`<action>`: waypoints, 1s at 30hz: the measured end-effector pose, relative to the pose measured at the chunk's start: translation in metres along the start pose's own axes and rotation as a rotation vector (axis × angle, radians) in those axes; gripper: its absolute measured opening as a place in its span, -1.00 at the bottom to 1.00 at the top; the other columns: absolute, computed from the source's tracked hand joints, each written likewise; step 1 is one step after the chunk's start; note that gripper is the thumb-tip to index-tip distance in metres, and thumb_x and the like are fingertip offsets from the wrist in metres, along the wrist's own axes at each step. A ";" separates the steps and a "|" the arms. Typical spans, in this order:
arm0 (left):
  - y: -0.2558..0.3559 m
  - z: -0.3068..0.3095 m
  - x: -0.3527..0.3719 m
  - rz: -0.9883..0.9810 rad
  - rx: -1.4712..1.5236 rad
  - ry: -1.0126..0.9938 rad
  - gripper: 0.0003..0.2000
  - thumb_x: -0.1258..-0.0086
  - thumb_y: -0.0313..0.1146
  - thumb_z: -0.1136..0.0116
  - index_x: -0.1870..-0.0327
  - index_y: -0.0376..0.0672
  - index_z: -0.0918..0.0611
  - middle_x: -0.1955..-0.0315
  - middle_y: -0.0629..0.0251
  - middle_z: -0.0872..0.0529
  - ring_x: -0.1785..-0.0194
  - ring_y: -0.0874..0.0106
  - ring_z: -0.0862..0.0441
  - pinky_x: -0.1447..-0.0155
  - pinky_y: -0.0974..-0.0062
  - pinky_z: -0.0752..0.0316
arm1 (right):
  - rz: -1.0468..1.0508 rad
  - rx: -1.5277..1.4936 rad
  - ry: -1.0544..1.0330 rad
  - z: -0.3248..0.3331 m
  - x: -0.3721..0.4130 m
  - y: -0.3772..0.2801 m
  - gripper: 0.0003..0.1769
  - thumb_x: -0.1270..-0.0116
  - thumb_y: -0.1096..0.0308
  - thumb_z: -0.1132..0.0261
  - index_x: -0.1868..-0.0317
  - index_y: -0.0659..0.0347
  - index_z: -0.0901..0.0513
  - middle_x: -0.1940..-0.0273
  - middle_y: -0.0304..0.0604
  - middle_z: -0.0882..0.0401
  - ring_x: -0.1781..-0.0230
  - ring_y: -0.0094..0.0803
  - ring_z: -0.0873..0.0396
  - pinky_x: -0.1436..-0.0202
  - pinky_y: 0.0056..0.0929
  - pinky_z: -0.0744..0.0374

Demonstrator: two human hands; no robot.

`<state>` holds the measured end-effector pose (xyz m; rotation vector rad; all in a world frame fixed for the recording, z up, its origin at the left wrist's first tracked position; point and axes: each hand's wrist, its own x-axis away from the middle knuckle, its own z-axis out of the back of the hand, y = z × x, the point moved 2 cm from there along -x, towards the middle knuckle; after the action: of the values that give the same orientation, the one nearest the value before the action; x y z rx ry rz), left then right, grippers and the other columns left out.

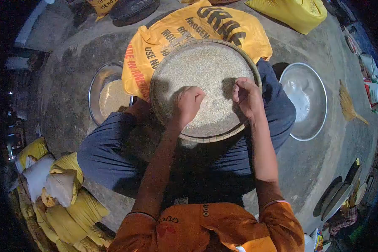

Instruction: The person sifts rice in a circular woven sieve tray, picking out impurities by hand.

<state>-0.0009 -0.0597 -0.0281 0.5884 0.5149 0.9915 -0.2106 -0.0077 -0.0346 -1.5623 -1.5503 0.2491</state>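
Observation:
A round woven tray [217, 137] rests across the person's lap, with pale grain [206, 63] spread over it. Above the grain at the tray's lower left is my left hand [189, 103], its fingers curled together; what they hold, if anything, is hidden. On the right side of the tray my right hand [248, 94] is turned partly palm up, fingers bent and pinched together, with anything between them too small to make out. Under the tray's far side lies a yellow printed sack [256, 35].
A metal bowl [93, 90] with yellowish grain stands at left; another metal bowl [319, 119] stands at right. Beyond it lies a small straw broom [347, 103]. Filled sacks [71, 218] are piled at lower left. A yellow-green sack [300, 14] lies at the top right.

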 end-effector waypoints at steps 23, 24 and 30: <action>0.026 -0.025 0.003 -0.019 -0.104 -0.105 -0.92 -0.19 -0.35 -0.27 0.31 -0.04 -0.73 0.40 0.22 -0.62 0.26 0.17 -0.62 0.17 0.25 -0.52 | -0.152 -0.283 0.006 0.013 -0.008 0.012 -0.80 -0.40 0.29 -0.09 0.38 0.18 -0.46 0.51 -0.27 -0.48 0.58 -0.50 -0.43 0.47 -0.57 -0.48; 0.025 -0.027 0.002 -0.008 -0.130 -0.112 -0.92 -0.19 -0.35 -0.28 0.32 -0.04 -0.73 0.41 0.23 -0.62 0.26 0.17 -0.62 0.18 0.25 -0.51 | -0.176 -0.287 0.009 0.012 -0.008 0.012 -0.80 -0.40 0.29 -0.09 0.38 0.17 -0.46 0.51 -0.27 -0.47 0.59 -0.49 -0.43 0.47 -0.57 -0.48; 0.022 -0.027 0.002 -0.089 -0.156 -0.047 -0.95 -0.21 -0.36 -0.24 0.38 -0.07 -0.70 0.45 0.20 -0.62 0.27 0.16 -0.62 0.17 0.23 -0.51 | -0.181 -0.281 0.002 0.015 -0.013 0.016 -0.80 -0.42 0.28 -0.08 0.36 0.18 -0.46 0.53 -0.27 -0.48 0.61 -0.48 -0.45 0.50 -0.55 -0.51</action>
<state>-0.0308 -0.0434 -0.0333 0.4446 0.4142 0.9221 -0.2119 -0.0099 -0.0601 -1.6182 -1.7714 -0.0759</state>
